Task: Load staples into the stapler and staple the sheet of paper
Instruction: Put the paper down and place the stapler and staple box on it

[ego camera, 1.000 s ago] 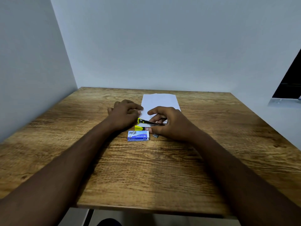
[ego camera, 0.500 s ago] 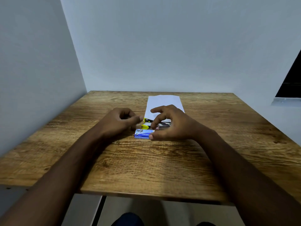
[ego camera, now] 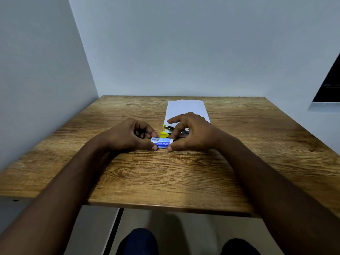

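A small blue staple box (ego camera: pixel 161 142) lies on the wooden table (ego camera: pixel 165 177). My left hand (ego camera: pixel 128 135) pinches its left end between thumb and forefinger. My right hand (ego camera: pixel 191 133) grips its right end with thumb and fingers. Just behind the box sits a yellow stapler (ego camera: pixel 166 132), its top swung open, partly hidden by my right fingers. A white sheet of paper (ego camera: pixel 185 109) lies beyond the stapler, its near edge covered by my right hand.
Walls close in the table on the left and at the back. The table's near edge (ego camera: pixel 165 207) runs below my forearms, with my knees under it. A dark opening (ego camera: pixel 329 83) shows at the far right.
Both hands have left the stapler and come down onto the staple box, each now holding one end. The camera has tilted downward.
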